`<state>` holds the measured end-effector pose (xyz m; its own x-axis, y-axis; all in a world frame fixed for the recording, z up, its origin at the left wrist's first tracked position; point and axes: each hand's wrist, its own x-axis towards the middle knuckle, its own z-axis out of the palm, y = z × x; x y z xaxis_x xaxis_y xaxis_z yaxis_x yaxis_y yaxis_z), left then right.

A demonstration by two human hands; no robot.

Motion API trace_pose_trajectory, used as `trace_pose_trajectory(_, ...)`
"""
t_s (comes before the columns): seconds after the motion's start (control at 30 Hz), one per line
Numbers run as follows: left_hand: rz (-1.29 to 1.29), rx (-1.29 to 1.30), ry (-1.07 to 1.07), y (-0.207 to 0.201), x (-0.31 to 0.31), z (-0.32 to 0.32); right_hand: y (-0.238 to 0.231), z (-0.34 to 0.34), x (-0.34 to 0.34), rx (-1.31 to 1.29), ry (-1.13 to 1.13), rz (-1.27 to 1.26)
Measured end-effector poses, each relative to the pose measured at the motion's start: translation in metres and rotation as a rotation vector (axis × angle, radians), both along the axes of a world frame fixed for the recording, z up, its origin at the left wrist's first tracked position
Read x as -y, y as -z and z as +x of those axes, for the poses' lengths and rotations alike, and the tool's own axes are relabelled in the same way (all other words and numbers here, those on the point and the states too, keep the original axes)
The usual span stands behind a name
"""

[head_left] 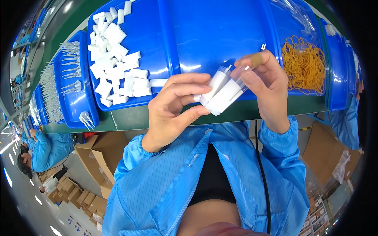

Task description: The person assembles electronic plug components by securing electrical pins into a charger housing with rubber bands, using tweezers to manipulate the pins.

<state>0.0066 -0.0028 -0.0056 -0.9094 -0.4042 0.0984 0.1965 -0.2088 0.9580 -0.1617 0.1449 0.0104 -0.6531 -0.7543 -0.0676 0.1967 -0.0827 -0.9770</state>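
Note:
Between thumb and fingers, my left hand [171, 104] grips the lower end of a small bunch of clear plastic sleeves [226, 94] with white block-like pieces inside. The bunch slants up to the right, over the front edge of the blue trays. At its upper end, my right hand [271, 84] is closed, thumb and forefinger on the clear plastic; a tan wrap circles one finger. Two thin rod ends [263, 47] poke out behind the right hand; what they belong to is hidden. Left of my left hand, loose white blocks [114, 67] lie piled in a blue tray [151, 23].
Yellow rubber bands [301, 67] fill part of the right tray, with clear plastic pieces [299, 15] behind them. At the left, a smaller blue bin [75, 104] holds thin white-stemmed parts [71, 63]. Open cardboard boxes [104, 157] stand below the green table edge [134, 120]. Co-workers sit at both sides.

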Motion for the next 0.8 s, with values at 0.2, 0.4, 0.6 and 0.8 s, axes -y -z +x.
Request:
trace_pose_trajectory(0.2,-0.084,-0.032,-0.069,0.009,-0.003,0.004,0.004,0.01,-0.006,-0.095,-0.09,-0.003)
trace_pose_trajectory(0.4,-0.057,-0.03,-0.088,0.011,-0.004,0.005,0.009,0.015,-0.003,-0.263,-0.083,-0.042)
trace_pose_trajectory(0.6,0.011,0.023,-0.03,-0.001,-0.004,-0.001,0.0,0.008,0.004,-0.117,-0.043,-0.007)
trace_pose_trajectory(0.8,0.478,0.285,0.21,-0.01,-0.002,-0.01,-0.015,-0.005,0.017,-0.476,-0.315,0.045)
